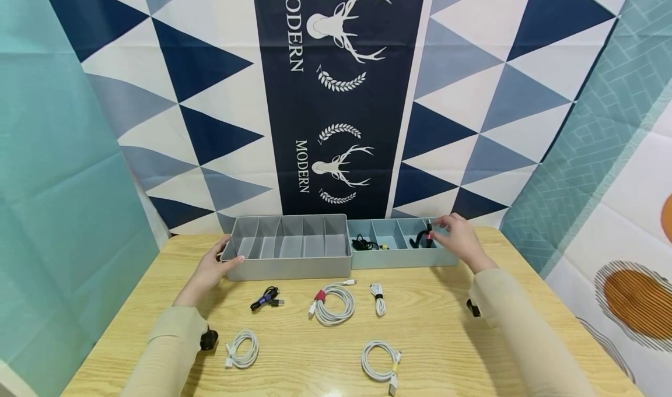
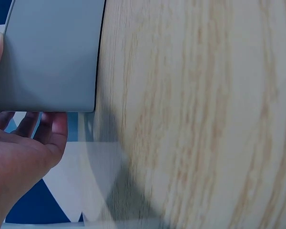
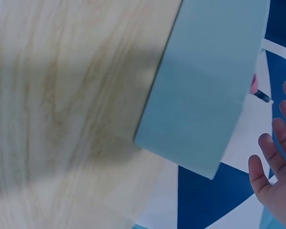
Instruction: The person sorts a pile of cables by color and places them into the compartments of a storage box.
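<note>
A grey divided box (image 1: 289, 267) stands at the back of the table. My left hand (image 1: 211, 267) grips its left end, thumb at the front rim and fingers along the end wall; the left wrist view shows those fingers (image 2: 52, 129) against the wall. Beside it on the right sits a light blue divided box (image 1: 404, 259). My right hand (image 1: 462, 241) hovers over its right end, fingers spread and apart from the box in the right wrist view. A black cable with a red tie (image 1: 429, 236) stands partly above the rim near those fingertips. Another black cable (image 1: 362, 243) lies in the left compartment.
In front of the boxes lie a black cable with a purple tie (image 1: 266, 298), a white cable with a red tie (image 1: 336, 306), a small white cable bundle (image 1: 378, 299) and two coiled white cables (image 1: 247, 350). A patterned cloth (image 1: 336, 105) hangs behind the table.
</note>
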`<state>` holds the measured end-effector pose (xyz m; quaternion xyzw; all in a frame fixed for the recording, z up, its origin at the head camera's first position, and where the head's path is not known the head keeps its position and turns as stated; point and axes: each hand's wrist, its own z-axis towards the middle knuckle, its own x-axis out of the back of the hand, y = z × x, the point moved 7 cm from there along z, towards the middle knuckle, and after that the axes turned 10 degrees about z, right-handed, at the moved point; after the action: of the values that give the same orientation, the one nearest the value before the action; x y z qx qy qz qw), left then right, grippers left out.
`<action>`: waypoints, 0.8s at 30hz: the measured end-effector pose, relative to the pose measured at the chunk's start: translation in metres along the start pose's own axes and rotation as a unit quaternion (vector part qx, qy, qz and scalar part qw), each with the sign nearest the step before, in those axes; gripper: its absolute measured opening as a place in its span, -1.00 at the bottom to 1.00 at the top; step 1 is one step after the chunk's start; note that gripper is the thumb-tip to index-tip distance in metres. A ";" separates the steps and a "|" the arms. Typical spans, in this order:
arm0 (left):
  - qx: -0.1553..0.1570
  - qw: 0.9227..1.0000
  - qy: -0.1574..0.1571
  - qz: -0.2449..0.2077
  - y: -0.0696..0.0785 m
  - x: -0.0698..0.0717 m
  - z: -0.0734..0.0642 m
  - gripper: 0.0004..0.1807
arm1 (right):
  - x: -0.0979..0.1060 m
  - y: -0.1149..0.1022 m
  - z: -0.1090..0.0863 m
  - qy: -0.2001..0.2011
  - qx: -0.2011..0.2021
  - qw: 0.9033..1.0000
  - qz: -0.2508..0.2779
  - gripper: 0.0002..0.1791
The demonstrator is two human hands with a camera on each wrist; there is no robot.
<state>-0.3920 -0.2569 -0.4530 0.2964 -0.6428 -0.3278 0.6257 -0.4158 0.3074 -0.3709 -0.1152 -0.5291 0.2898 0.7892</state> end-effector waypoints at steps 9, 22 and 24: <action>-0.011 1.000 -0.001 0.004 0.001 -0.002 -0.001 0.00 | 0.008 -0.015 0.001 -0.010 0.006 1.000 0.018 -0.70; -0.001 1.000 0.000 0.007 -0.003 -0.001 0.001 -0.02 | 0.018 -0.044 0.006 -0.012 0.013 0.998 0.053 -0.75; -0.003 1.000 0.000 0.009 -0.003 -0.001 0.001 -0.01 | 0.020 -0.050 0.007 -0.010 0.018 0.998 0.056 -0.76</action>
<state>-0.3930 -0.2576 -0.4561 0.2885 -0.6445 -0.3240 0.6296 -0.3995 0.2776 -0.3283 -0.1278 -0.5243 0.3436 0.7686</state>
